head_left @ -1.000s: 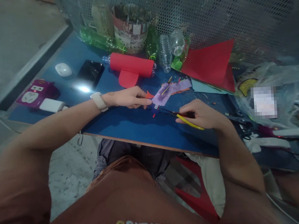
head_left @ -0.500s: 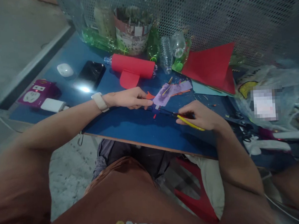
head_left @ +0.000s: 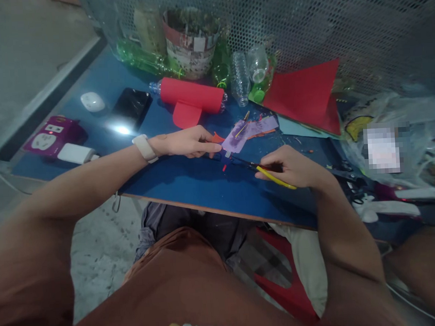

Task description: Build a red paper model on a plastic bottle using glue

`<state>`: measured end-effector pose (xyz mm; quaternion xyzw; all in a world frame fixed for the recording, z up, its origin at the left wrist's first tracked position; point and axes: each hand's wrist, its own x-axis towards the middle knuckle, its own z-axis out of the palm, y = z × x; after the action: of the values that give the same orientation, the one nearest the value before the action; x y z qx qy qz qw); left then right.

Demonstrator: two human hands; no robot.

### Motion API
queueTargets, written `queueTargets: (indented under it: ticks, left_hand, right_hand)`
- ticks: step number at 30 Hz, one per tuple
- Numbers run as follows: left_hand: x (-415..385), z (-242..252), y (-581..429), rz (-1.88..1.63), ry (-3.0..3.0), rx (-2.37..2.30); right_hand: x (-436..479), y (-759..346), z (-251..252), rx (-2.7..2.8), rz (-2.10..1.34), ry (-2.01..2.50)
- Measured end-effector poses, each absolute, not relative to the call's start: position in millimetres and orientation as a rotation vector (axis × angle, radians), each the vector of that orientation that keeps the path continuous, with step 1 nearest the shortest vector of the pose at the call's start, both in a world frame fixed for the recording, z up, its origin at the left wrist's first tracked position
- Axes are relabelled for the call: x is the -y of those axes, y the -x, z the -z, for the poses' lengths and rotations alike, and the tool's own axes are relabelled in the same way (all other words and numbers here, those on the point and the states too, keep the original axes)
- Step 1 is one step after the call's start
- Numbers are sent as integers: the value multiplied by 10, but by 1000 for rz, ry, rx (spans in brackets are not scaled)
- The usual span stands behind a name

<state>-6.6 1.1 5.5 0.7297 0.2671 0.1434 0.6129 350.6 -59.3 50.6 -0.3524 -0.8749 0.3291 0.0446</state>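
Note:
My left hand, with a white watch band at the wrist, is closed, thumb and fingers pinched at a small dark-blue piece with a pale mark. Its fingertips partly hide it. My right hand is wrapped round a yellow-handled tool that looks like pliers. The tool's slim dark tips point left at the blue piece; whether they touch it I cannot tell. Just beyond the fingertips lies a strip of purple paper, a thin yellowish stick on it. A tiny red bit is below.
Behind my hands lies a bottle wrapped in red paper. A black phone and a purple power adapter are left. Plastic bottles and a plant pot line the mesh. Red sheets and a plastic bag stand right.
The view has shifted very slightly. Both hands keep nearly the same place and hold, the tool's tips still beside the blue piece.

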Motion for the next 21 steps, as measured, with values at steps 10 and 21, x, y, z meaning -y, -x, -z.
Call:
queueTargets:
  ticks: [10, 21]
  left_hand:
    - [5, -75, 45, -338, -1658, -621]
    - [5, -78, 72, -318, -1703, -654]
  right_hand:
    - [569, -3533, -495, 2672, -1036, 1170]
    - [577, -3514, -507, 2655, -1044, 1165]
